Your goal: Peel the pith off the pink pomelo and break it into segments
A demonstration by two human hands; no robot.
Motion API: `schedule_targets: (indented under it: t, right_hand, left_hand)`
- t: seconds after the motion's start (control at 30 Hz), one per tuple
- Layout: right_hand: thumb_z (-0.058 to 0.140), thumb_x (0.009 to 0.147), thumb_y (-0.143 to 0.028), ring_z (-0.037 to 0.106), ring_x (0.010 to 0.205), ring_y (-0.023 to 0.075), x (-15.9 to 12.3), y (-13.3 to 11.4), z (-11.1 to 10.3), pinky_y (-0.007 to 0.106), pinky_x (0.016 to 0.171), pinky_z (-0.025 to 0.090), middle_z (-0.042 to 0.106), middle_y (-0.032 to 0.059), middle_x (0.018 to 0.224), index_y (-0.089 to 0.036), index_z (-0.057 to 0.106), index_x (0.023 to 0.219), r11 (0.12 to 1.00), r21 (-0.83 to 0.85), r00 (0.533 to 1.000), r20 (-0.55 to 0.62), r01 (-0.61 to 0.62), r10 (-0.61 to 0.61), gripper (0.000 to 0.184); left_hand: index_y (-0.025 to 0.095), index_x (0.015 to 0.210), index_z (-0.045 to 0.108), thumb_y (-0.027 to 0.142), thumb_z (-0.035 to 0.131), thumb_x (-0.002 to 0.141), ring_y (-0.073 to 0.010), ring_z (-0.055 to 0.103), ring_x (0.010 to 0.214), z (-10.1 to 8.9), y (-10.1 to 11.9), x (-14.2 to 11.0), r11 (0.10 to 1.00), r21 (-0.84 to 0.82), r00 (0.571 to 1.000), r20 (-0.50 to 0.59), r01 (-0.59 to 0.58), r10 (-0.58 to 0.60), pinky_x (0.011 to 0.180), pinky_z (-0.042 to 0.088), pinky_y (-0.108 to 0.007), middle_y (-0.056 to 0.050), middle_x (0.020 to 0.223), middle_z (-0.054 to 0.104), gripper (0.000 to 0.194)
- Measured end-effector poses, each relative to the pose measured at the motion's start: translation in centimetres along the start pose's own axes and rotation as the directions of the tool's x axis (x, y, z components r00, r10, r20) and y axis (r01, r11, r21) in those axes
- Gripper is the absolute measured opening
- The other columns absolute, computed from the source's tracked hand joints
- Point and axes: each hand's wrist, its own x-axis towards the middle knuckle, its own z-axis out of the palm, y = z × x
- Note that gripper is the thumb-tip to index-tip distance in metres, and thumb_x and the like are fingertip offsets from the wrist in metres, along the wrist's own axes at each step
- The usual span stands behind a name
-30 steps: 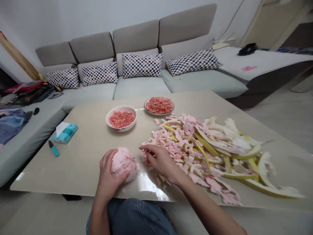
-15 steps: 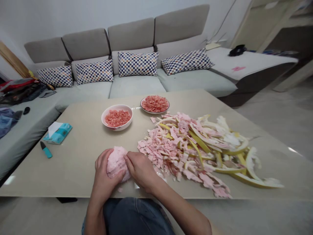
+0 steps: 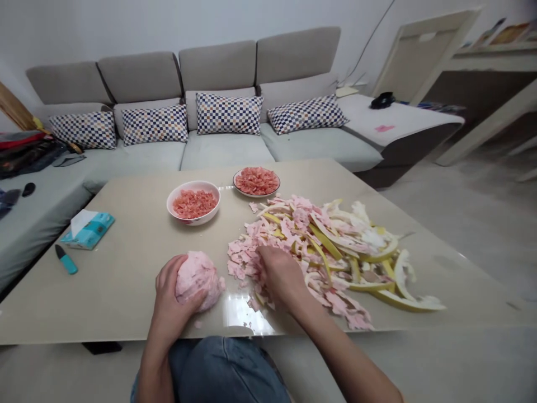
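A round peeled pomelo [image 3: 198, 279], covered in pale pink pith, rests near the front edge of the table. My left hand [image 3: 170, 296] wraps round its left side, fingers on top and thumb along the front. Off to the right, my right hand [image 3: 282, 274] is over the near-left part of a heap of pink pith scraps [image 3: 247, 252]; its fingers are curled down and mostly hidden, so I cannot see what they hold. Thick yellow-and-white pomelo rind strips [image 3: 390, 299] lie in the heap's right part.
A white bowl [image 3: 210, 214] and a dark-rimmed plate [image 3: 277, 187] hold pink pomelo flesh farther back. A tissue pack [image 3: 90, 230] and a teal-handled knife [image 3: 67, 262] lie at the left. Beyond the table stands a grey sofa [image 3: 226, 151].
My right hand has left the pomelo and moved right onto the pith heap. The left hand still holds the pomelo. The camera view has turned slightly right.
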Motion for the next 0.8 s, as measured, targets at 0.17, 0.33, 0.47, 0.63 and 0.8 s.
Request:
schedule_targets:
  t: [0.17, 0.33, 0.47, 0.63, 0.8]
  right_hand:
    - [0.049, 0.096, -0.018, 0.063, 0.083, 0.0259, 0.4, 0.6, -1.3, 0.031, 0.063, 0.035, 0.072, 0.0148, 0.089, -0.016, 0.071, 0.086, 0.992, -0.129, 0.999, 0.039, -0.014, 0.019, 0.024]
    - [0.058, 0.088, -0.008, 0.057, 0.114, 0.0323, 0.8, -0.8, -0.8, 0.04, 0.09, 0.044, 0.062, 0.0194, 0.132, -0.014, 0.074, 0.103, 0.985, -0.056, 0.978, -0.124, 0.161, -0.167, 0.022]
    - [0.057, 0.095, -0.018, 0.064, 0.101, 0.0218, 1.0, -4.0, -0.3, 0.032, 0.089, 0.047, 0.072, 0.0109, 0.112, -0.019, 0.073, 0.109, 0.857, 0.297, 0.905, -0.187, 0.422, -0.381, 0.021]
    - [0.058, 0.094, -0.018, 0.065, 0.089, 0.0181, 2.1, -6.7, -0.3, 0.027, 0.078, 0.045, 0.074, 0.0079, 0.095, -0.02, 0.073, 0.1, 0.796, 0.35, 0.868, -0.134, 0.493, -0.479, 0.016]
    - [0.058, 0.092, -0.014, 0.064, 0.08, 0.0184, 3.2, -7.0, -0.5, 0.027, 0.07, 0.041, 0.073, 0.0087, 0.087, -0.016, 0.074, 0.092, 0.813, 0.229, 0.837, -0.012, 0.535, -0.547, 0.016]
  left_hand:
    - [0.028, 0.133, 0.051, 0.034, 0.067, 0.083, -0.0292, 0.046, 0.132, 0.3, 0.7, 0.1, 1.0, -0.004, 0.998, -0.055, 0.015, -0.015, 0.114, 0.037, -0.054, -0.009, 0.14, 0.051, 0.052]
    - [0.029, 0.134, 0.05, 0.034, 0.069, 0.081, -0.0296, 0.046, 0.134, 0.7, 1.4, 0.0, 0.999, 0.012, 0.996, -0.087, 0.033, -0.031, 0.114, 0.037, -0.053, -0.009, 0.143, 0.049, 0.056]
    - [0.027, 0.135, 0.049, 0.032, 0.069, 0.081, -0.0295, 0.047, 0.133, 0.8, 1.5, 0.0, 1.0, 0.022, 0.995, -0.103, 0.018, -0.016, 0.113, 0.039, -0.052, -0.01, 0.141, 0.051, 0.058]
    - [0.026, 0.138, 0.046, 0.034, 0.071, 0.079, -0.0299, 0.047, 0.132, 0.9, 1.4, 0.0, 0.998, 0.033, 0.994, -0.102, 0.049, -0.045, 0.112, 0.041, -0.051, -0.01, 0.14, 0.052, 0.065]
    - [0.026, 0.135, 0.048, 0.031, 0.071, 0.078, -0.0297, 0.046, 0.132, 0.8, 1.5, 0.1, 0.999, 0.043, 0.995, -0.093, 0.023, -0.019, 0.113, 0.039, -0.052, -0.01, 0.14, 0.052, 0.062]
